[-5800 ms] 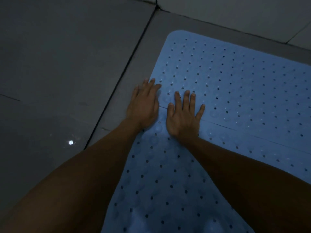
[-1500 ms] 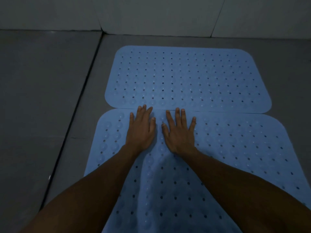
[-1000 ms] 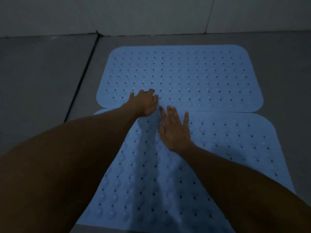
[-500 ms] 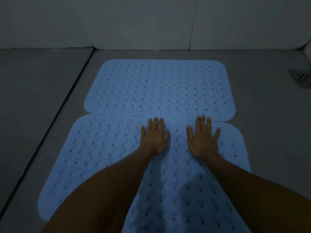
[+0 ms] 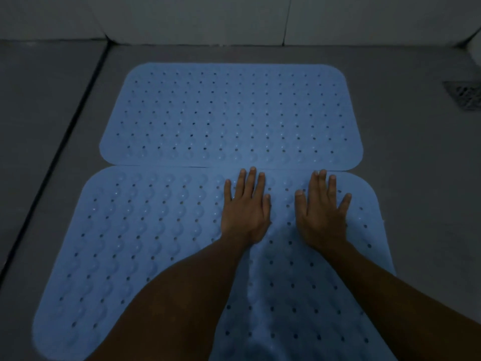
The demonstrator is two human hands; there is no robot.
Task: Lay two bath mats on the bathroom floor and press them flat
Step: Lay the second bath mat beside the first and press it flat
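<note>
- Both hands have shifted right along the near mat [image 5: 145, 230] since a second ago.
- Left hand [image 5: 246, 212] and right hand [image 5: 322, 214] press flat, fingers spread, smoothing its far edge against the far mat [image 5: 231, 115] on the grey floor [image 5: 421, 178].

Two blue bath mats on the floor: far mat [image 5: 231, 115] and near mat [image 5: 145, 230], long edges touching along one seam. Both perforated with rows of small holes, too many to count reliably. Two hands, both flat on the near mat: left hand [image 5: 246, 212] and right hand [image 5: 322, 214], five fingers visible on each. Two bare forearms. One floor drain grate [image 5: 464, 96] at the right edge, partly cut off. One dark groove [image 5: 59, 152] running along the floor on the left. Two vertical wall tile joints visible along the top.
</note>
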